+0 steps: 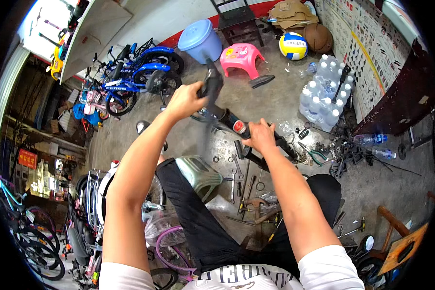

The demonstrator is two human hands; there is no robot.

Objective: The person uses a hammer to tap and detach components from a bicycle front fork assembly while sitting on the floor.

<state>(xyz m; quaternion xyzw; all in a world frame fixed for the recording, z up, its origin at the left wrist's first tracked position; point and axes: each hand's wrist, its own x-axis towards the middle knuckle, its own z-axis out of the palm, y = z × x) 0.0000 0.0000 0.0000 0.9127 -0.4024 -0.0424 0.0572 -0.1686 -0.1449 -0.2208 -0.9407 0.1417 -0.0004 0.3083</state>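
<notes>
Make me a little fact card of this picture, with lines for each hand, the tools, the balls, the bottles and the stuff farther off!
Left hand: gripping a black part, which looks blurred
Right hand: holding a dark tube beside its round red badge
Tools: green-handled pliers, hammer, wrenches
Balls: yellow-blue-white ball, brown ball
Bottles: clear bottles with white caps
Farther off: pink stool, blue bucket, blue bikes

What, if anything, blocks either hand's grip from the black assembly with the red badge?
Nothing visible: the left hand grips the black assembly at its blurred upper end; the right hand touches it beside the red badge. The hammer lies on the floor, not between.
</notes>
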